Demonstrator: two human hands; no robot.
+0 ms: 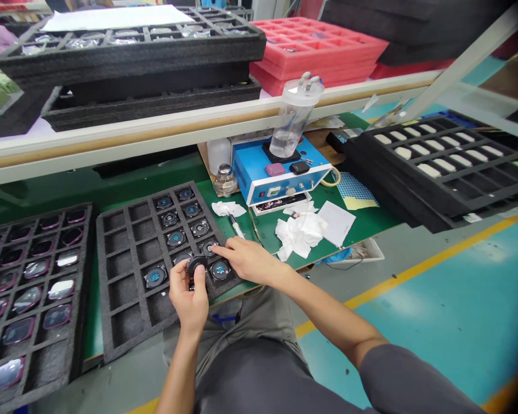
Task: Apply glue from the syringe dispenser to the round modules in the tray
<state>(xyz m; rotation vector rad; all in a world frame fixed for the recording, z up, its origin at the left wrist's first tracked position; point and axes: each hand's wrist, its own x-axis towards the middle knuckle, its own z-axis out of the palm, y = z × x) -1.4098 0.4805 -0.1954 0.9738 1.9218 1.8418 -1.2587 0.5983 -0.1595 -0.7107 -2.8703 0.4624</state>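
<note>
My left hand [190,296] pinches a round black watch case [195,264] between thumb and fingers, raised over the dark grey foam tray [120,319]. My right hand [246,260] reaches in from the right, its index finger stretched out and the other fingers partly curled. That fingertip is at a round watch case [209,248] lying in a compartment by the tray's right edge; whether it presses on it cannot be made out. Similar round cases with blue-marked centres, such as one watch case [155,277], sit in several compartments. My left hand partly hides the compartments beneath it.
Left stands a foam tray [47,368] of square watch cases. Behind are a blue machine [259,167] with a clear cylinder [291,123], a glass bottle [225,183], a pen-like tool [236,226] and crumpled tissues [300,233]. A shelf edge [164,129] crosses above.
</note>
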